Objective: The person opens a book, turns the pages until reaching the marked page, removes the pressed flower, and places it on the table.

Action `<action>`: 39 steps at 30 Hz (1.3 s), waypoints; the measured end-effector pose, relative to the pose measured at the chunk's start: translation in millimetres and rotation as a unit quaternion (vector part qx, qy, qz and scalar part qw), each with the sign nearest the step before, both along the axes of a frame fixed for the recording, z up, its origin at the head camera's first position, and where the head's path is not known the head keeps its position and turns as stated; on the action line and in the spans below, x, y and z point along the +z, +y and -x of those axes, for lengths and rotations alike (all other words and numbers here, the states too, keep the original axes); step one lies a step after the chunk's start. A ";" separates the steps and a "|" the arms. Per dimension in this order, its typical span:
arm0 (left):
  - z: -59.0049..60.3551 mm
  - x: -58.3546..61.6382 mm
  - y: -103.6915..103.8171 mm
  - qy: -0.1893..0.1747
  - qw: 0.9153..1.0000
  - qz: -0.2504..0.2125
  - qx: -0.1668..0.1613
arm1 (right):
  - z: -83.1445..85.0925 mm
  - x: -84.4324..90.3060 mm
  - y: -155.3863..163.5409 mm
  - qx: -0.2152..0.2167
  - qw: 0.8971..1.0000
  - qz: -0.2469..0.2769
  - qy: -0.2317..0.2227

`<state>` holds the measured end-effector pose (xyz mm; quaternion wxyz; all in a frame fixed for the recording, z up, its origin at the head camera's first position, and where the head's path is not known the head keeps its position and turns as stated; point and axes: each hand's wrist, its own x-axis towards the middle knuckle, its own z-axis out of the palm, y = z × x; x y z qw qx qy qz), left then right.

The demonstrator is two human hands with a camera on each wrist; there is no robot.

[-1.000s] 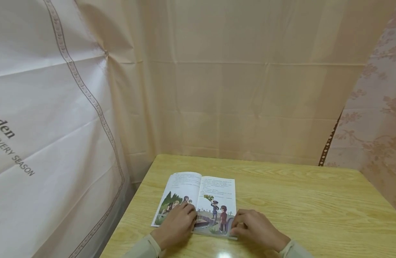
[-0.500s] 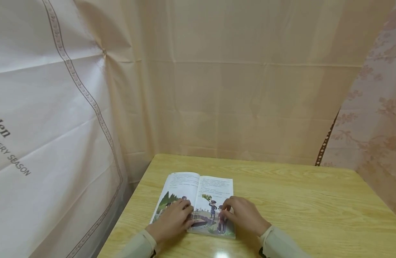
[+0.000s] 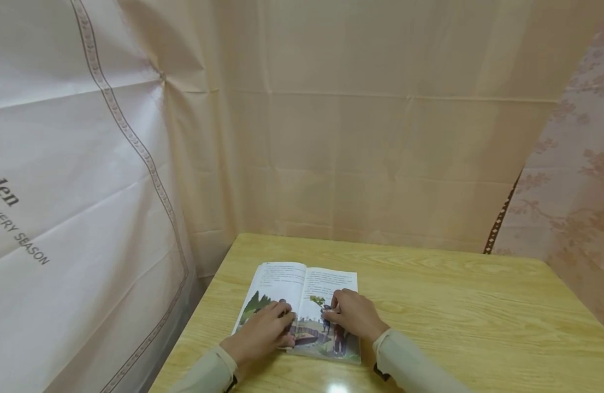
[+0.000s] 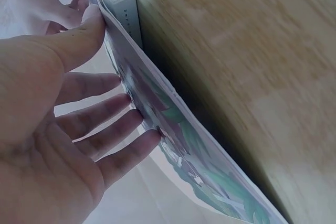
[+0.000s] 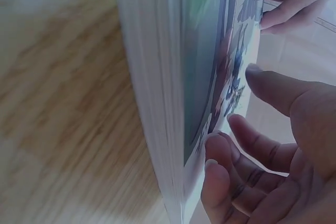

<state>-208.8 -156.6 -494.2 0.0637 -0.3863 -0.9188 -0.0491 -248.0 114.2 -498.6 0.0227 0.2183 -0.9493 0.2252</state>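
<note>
An illustrated book (image 3: 326,278) lies spread on the wooden table, with text above and coloured drawings below on both pages. My left hand (image 3: 260,331) rests on the lower left page by the spine. In the left wrist view its fingertips (image 4: 152,137) touch the page and its thumb lies near the bottom edge; the fingers are spread and fairly straight. Over the right page is my right hand (image 3: 358,315), bent fingers against the picture in the right wrist view and thumb (image 5: 270,85) apart from them. Nothing is pinched in it. Both hands hide parts of the drawings.
The yellow wood-grain table (image 3: 454,316) extends right of the book and behind it. A beige curtain (image 3: 371,164) hangs along the far edge. White printed cloth (image 3: 86,218) stands at the left, and floral cloth (image 3: 577,180) at the right.
My right hand has moved from the book's lower right edge inward and up over the right page. The left hand has shifted slightly left; the book stays open at the same pages.
</note>
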 end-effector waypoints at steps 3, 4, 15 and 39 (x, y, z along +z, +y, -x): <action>0.2 -0.6 -0.6 0.002 1.000 -0.003 -0.003 | 3.6 -2.0 -3.9 -0.007 1.000 0.000 -0.001; 0.2 -0.7 -0.6 0.000 1.000 -0.003 -0.002 | 4.5 -2.4 -4.9 -0.011 1.000 -0.001 -0.001; 0.6 2.8 0.0 -0.004 1.000 0.001 -0.001 | 9.1 -3.4 -5.2 0.000 1.000 0.011 0.002; -2.0 3.8 0.0 -0.011 1.000 0.020 0.001 | 10.2 -7.4 -1.7 0.019 0.998 0.056 -0.014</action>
